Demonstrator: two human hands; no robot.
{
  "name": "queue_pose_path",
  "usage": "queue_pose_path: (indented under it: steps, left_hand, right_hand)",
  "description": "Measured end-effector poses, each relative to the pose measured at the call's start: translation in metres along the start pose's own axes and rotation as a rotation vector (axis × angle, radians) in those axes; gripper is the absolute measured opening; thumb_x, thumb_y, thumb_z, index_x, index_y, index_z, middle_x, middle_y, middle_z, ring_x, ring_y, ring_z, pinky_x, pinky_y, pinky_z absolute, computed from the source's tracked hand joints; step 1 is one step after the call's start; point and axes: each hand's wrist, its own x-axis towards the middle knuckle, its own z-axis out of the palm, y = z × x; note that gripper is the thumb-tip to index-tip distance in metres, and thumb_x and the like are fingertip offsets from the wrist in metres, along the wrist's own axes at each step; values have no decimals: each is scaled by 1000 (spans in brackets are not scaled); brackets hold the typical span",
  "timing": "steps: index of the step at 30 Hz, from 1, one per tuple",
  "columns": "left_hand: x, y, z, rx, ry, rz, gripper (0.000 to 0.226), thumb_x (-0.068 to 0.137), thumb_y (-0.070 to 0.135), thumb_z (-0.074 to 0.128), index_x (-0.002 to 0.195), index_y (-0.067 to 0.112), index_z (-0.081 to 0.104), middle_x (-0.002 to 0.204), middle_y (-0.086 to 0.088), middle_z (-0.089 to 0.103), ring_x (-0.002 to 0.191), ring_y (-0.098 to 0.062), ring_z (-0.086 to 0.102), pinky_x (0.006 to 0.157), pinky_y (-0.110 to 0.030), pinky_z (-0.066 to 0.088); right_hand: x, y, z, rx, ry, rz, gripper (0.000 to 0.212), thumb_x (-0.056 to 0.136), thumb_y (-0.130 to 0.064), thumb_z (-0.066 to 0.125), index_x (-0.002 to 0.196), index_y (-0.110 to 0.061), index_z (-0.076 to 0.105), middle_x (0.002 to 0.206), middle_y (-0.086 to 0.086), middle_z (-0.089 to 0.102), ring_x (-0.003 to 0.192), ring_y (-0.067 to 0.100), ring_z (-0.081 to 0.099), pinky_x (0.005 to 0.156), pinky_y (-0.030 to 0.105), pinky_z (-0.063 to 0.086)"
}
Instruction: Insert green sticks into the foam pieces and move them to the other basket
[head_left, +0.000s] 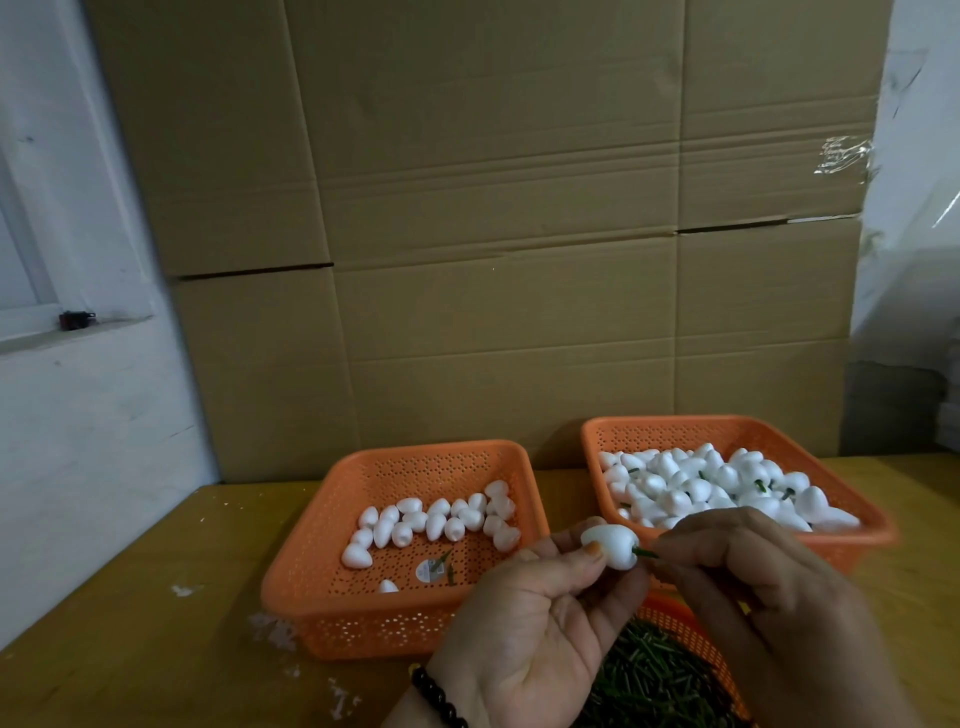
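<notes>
My left hand (530, 618) pinches a white foam piece (610, 544) between thumb and fingers, above the table. My right hand (753, 587) pinches a short green stick (645, 554) whose tip is in the foam piece's right end. The left orange basket (322, 597) holds several plain foam pieces and two loose green sticks. The right orange basket (675, 431) is heaped with foam pieces, some showing green sticks. A third orange basket (691, 631) of green sticks (644, 680) lies under my hands.
The baskets stand on a yellow wooden table (130, 597) with white foam crumbs near its left side. A wall of cardboard boxes (493, 234) rises right behind the baskets. A white wall and window ledge are at left.
</notes>
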Motion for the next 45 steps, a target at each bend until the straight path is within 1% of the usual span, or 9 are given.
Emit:
queue_pose_path:
  steps: [4,9,21,23,24,27,35,42,45]
  left_hand:
    - [0,-1,0,-2,-20,-5,23,65,-14,58,86,-11,66,93,-30,68,70,-33,71,55,-37,59]
    - [0,-1,-1,4,-21,4,28,65,-14,58,91,-10,63,91,-29,69,71,-33,72,56,-37,59]
    - [-2,-2,1,49,-42,10,17,64,-13,58,68,-7,74,90,-28,69,71,-31,72,58,-37,60]
    - [-2,-1,2,47,-36,13,16,64,-13,59,70,-8,73,90,-28,69,70,-31,71,57,-37,60]
    - [-2,-1,2,45,-32,16,17,64,-13,59,73,-9,72,90,-29,69,70,-32,71,57,-37,60]
    - [-2,-2,2,47,-18,22,23,64,-13,59,84,-9,67,90,-28,69,70,-32,72,56,-36,60]
    - [0,-3,1,57,-2,25,26,63,-12,59,88,-8,66,91,-28,69,72,-31,72,57,-36,60]
    - [-1,-2,1,56,-8,26,28,64,-12,59,91,-8,65,90,-26,70,72,-30,72,57,-36,59]
    - [-1,-1,2,40,-6,29,28,64,-12,59,90,-9,65,90,-27,70,72,-30,72,57,-36,59]
  right_hand:
    - [0,0,1,1,3,10,18,80,-31,56,80,-21,71,89,-14,64,88,-11,59,73,-1,41]
    - [-1,2,1,-9,-11,20,20,81,-32,56,81,-20,72,90,-16,63,88,-11,60,73,0,42]
    - [-2,0,3,-28,7,55,13,79,-31,60,78,-22,69,84,-14,64,82,-10,59,68,-3,39]
    - [-4,2,4,-59,14,53,2,75,-22,69,77,-22,69,83,-14,64,82,-10,59,68,-3,39]
    - [-4,2,4,-64,15,59,6,73,-18,70,77,-22,69,83,-15,64,82,-10,59,68,-3,39]
    - [-3,1,4,-55,10,40,3,78,-27,65,81,-27,66,84,-15,63,82,-9,59,67,-2,40]
    - [-3,-2,3,-26,19,39,8,80,-34,54,83,-31,61,83,-15,62,81,-10,58,67,-3,38]
    - [-3,-1,3,-28,11,35,10,81,-34,56,84,-28,64,85,-15,62,82,-10,58,67,-3,39]
    - [-4,2,4,-46,17,45,8,77,-28,67,84,-24,66,86,-15,62,82,-12,59,68,-2,41]
